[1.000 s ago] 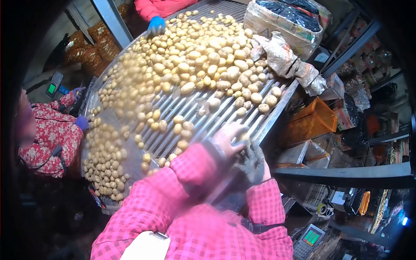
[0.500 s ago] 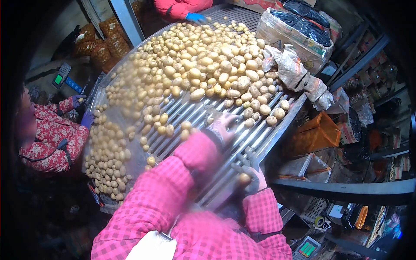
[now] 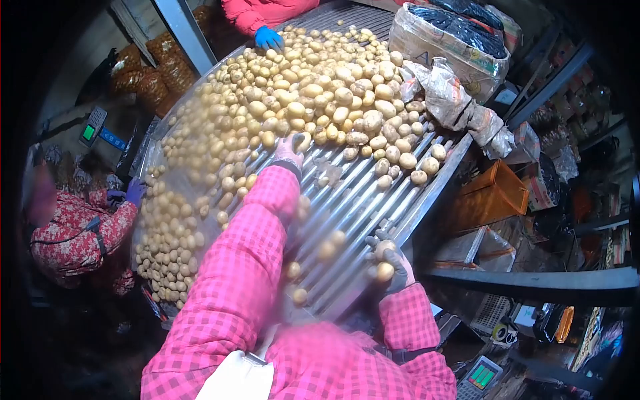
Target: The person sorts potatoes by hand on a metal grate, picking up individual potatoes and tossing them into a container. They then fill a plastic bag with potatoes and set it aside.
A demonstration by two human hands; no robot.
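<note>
A large heap of potatoes [image 3: 313, 90] covers the far part of a metal roller table [image 3: 350, 200]. My left hand [image 3: 289, 151], in a light glove, reaches to the near edge of the heap, its fingers curled against a potato [image 3: 305, 142]. Close to my body at the right, my right hand [image 3: 398, 269] wears a dark grey glove and is closed around two potatoes [image 3: 385, 271]. Between my arms, several loose potatoes [image 3: 328, 249] lie on the rollers, some of them blurred.
A person in a floral jacket [image 3: 83, 227] stands at the left. Across the table, another person's blue-gloved hand [image 3: 269, 39] touches the heap. A box lined with black plastic [image 3: 443, 50] and crumpled sacking [image 3: 460, 103] sit along the right edge. A metal rail [image 3: 540, 280] curves at the right.
My left hand has moved up and left to the heap's edge. Several potatoes now lie on the rollers between my arms. My right hand holds one more visible potato. The blue-gloved hand shifted left.
</note>
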